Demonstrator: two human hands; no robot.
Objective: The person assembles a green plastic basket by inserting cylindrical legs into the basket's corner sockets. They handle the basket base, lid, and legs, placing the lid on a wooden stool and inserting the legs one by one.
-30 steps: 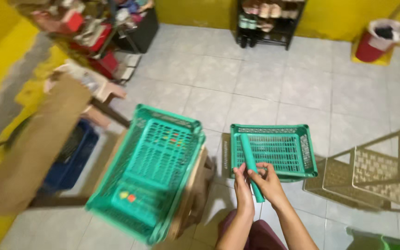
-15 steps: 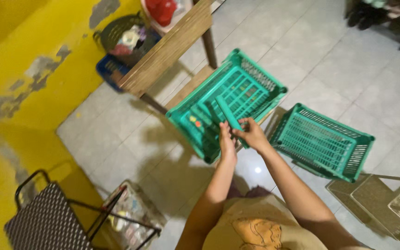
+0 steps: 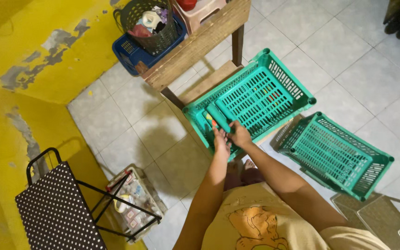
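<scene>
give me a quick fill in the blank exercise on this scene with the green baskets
1. Both hands, left hand and right hand, hold a green ____ over the nearer basket.
2. The two plastic baskets, counting the second basket, are ____ in colour.
3. The dark round basket sits inside a ____ crate.
4. The wall is painted ____.

Missing words: tube; green; blue; yellow

One head-worn camera looks steeply down from above, close over the arms, onto the tiled floor [image 3: 348, 60].
</scene>
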